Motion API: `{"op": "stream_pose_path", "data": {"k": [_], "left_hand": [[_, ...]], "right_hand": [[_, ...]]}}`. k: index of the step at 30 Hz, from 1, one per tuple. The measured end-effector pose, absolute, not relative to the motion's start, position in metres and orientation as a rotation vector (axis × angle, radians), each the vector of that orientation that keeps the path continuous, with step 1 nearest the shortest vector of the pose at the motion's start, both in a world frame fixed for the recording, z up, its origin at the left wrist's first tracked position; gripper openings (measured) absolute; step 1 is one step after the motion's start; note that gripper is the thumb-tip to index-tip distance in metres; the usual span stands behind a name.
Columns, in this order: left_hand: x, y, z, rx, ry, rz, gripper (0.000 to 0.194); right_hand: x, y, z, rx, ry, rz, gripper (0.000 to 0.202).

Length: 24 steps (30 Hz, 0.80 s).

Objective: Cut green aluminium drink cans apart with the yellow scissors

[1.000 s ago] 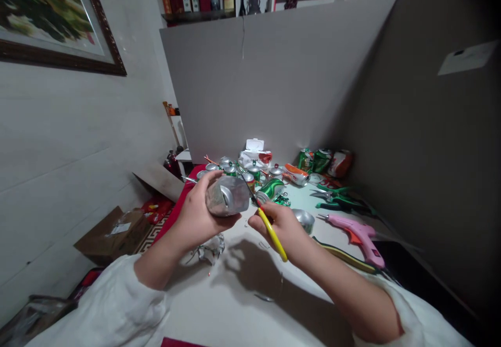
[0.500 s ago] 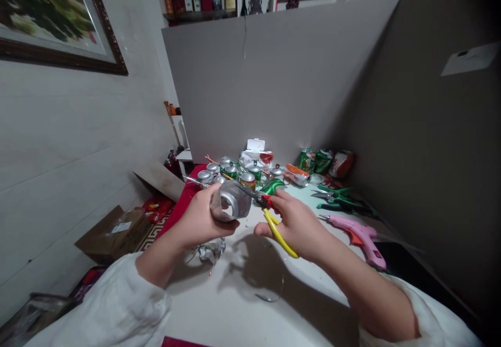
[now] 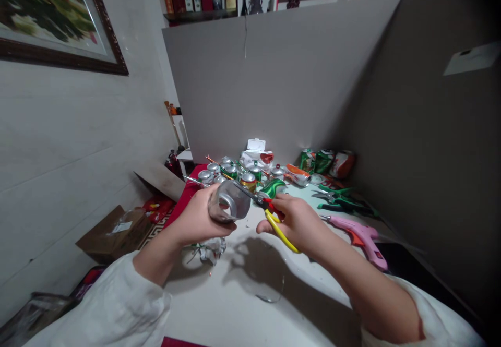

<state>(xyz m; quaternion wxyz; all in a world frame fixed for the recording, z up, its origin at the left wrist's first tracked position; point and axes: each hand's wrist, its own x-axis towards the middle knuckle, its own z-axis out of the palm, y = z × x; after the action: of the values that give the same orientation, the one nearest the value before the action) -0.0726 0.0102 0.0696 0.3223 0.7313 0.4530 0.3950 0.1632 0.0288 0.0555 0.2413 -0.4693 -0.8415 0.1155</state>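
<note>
My left hand [image 3: 201, 214] is wrapped round a cut metal can [image 3: 238, 206], its open end facing right and its shiny inside showing. In my right hand [image 3: 291, 222] are scissors with yellow and red handles [image 3: 285, 237]. Their dark blades reach left to the upper rim of the can; whether metal lies between them is too small to tell. Below my left hand, crumpled metal scraps [image 3: 211, 251] lie on the white table [image 3: 227, 315]. A thin curved strip [image 3: 268, 299] rests nearer the front.
Several cans [image 3: 248, 178] and a wipes pack [image 3: 256, 158] stand at the back. To the right lie green-handled cutters [image 3: 332, 196] and a pink glue gun [image 3: 362, 235]. A grey panel [image 3: 274, 86] rises behind; a cardboard box [image 3: 113, 232] is at left.
The can and my left hand have shifted slightly left. My right hand has moved slightly right and down with the scissors, whose blades are still at the can's rim.
</note>
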Motion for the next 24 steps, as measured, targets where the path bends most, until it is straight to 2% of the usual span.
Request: {"op": "stream_pose_path", "data": {"k": [13, 15, 20, 24], "left_hand": [[-0.074, 0.012, 0.074, 1.934, 1.057, 0.840, 0.038], [-0.075, 0.013, 0.074, 1.969, 1.087, 0.893, 0.048], [-0.069, 0.014, 0.064, 1.995, 1.141, 1.175, 0.092], [-0.063, 0.014, 0.057, 1.992, 1.218, 1.384, 0.110]], "right_hand": [[0.158, 0.023, 0.053, -1.218, -2.262, 0.323, 0.055], [0.159, 0.025, 0.052, -1.200, -2.239, 0.348, 0.057], [0.159, 0.028, 0.051, -1.224, -2.136, 0.459, 0.061], [0.152, 0.027, 0.044, -1.273, -2.032, 0.594, 0.060]]}}
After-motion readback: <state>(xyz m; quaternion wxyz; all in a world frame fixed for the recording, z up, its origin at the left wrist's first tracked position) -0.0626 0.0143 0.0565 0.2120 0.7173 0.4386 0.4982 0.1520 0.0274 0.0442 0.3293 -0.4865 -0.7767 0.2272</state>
